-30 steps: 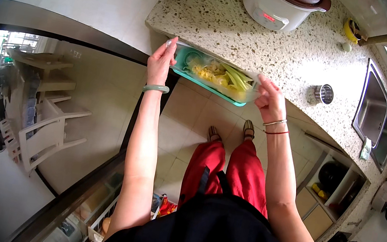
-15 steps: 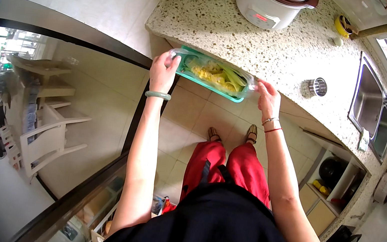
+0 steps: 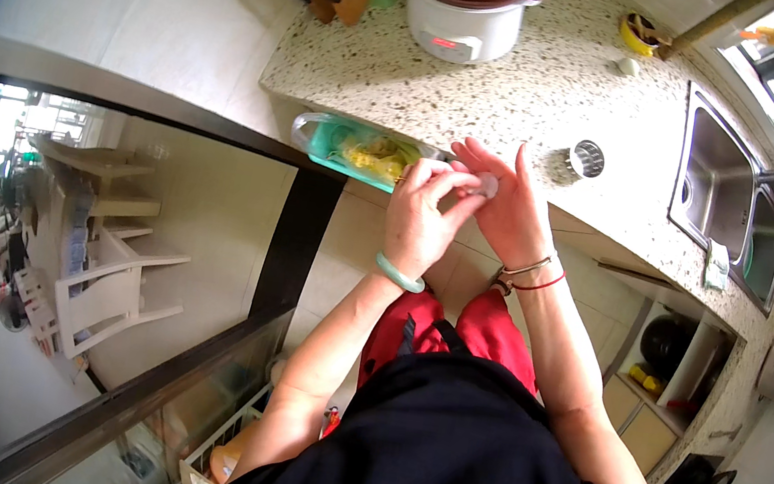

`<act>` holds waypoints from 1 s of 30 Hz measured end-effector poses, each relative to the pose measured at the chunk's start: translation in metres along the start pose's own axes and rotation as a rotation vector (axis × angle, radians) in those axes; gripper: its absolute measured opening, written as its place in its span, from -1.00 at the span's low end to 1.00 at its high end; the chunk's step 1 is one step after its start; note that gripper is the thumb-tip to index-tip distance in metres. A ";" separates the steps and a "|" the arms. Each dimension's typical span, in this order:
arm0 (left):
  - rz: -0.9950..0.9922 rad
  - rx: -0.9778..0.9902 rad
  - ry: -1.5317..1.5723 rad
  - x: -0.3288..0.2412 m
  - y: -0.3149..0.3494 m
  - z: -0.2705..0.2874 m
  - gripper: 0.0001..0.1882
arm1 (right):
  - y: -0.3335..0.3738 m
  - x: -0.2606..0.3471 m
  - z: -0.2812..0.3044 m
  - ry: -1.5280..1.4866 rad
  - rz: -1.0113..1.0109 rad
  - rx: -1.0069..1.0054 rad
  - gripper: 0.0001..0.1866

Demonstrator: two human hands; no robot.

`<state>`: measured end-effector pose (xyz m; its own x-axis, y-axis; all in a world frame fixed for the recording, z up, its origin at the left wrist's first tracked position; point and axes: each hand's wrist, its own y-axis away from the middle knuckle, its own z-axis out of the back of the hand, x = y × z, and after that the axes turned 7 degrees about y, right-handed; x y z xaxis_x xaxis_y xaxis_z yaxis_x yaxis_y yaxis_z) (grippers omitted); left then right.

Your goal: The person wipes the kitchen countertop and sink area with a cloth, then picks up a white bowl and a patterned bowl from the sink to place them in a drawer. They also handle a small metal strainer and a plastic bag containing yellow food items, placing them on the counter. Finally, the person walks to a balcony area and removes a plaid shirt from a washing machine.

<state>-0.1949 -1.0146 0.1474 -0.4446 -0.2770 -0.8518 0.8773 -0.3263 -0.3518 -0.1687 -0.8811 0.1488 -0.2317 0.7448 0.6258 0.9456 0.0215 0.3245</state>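
Observation:
In front of me my left hand (image 3: 424,210), with a pale green bangle at the wrist, is closed in a pinch. At its fingertips is a small whitish, translucent piece (image 3: 486,185), too small to identify. My right hand (image 3: 516,210) is open, palm up and fingers outstretched, right beside that piece. Just behind and left of my hands, a turquoise tray (image 3: 326,143) holds yellow and pale green cut food (image 3: 375,155). Clear plastic (image 3: 308,122) bulges over the tray's left end, and my left hand hides part of its right end. Neither hand touches the tray.
A speckled countertop (image 3: 351,84) runs behind the tray. On it stand a white cooker (image 3: 461,31) with a brown lid, a perforated metal cup (image 3: 585,159) and a yellow bowl (image 3: 639,35). A metal sink (image 3: 721,158) lies right. A dark-framed glass panel (image 3: 292,237) borders my left.
My hands have left the tray's two ends and come together to its right. The left now pinches a small translucent piece. My view has shifted, so the counter things appear further left.

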 end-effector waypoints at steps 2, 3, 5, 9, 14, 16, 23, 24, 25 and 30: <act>0.141 0.010 0.146 -0.004 0.000 -0.013 -0.85 | 0.014 0.019 0.005 -0.037 -0.010 0.035 -0.24; 0.202 0.015 0.204 -0.010 -0.004 -0.018 -0.88 | 0.020 0.028 0.009 -0.049 -0.005 0.047 -0.26; 0.567 0.003 0.702 -0.015 -0.010 -0.029 -0.86 | 0.032 0.046 0.027 0.005 0.044 0.058 -0.40; 0.673 0.034 0.856 -0.052 -0.022 -0.055 -0.79 | 0.061 0.083 0.047 0.356 0.184 -0.074 -0.51; 0.656 0.117 0.895 -0.088 -0.028 -0.102 -0.77 | 0.069 0.116 0.082 0.383 0.187 -0.171 -0.78; 0.672 0.141 0.911 -0.100 -0.031 -0.117 -0.75 | 0.074 0.132 0.091 0.147 0.136 -0.232 -0.81; 0.651 0.233 0.795 -0.113 -0.032 -0.151 -0.74 | 0.085 0.162 0.135 0.045 0.159 -0.250 -0.72; 0.659 0.205 0.809 -0.110 -0.032 -0.154 -0.77 | 0.087 0.167 0.128 0.094 0.215 -0.351 -0.70; 0.667 0.177 0.823 -0.108 -0.031 -0.157 -0.79 | 0.089 0.169 0.125 0.144 0.270 -0.452 -0.68; 0.668 0.098 0.829 -0.117 -0.037 -0.176 -0.88 | 0.098 0.176 0.139 0.803 0.454 -0.356 -0.78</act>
<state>-0.1437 -0.8106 0.1917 0.4148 0.2624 -0.8713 0.8629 -0.4174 0.2851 -0.0853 -0.6555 0.1921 -0.0747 -0.0434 0.9963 0.8897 -0.4542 0.0469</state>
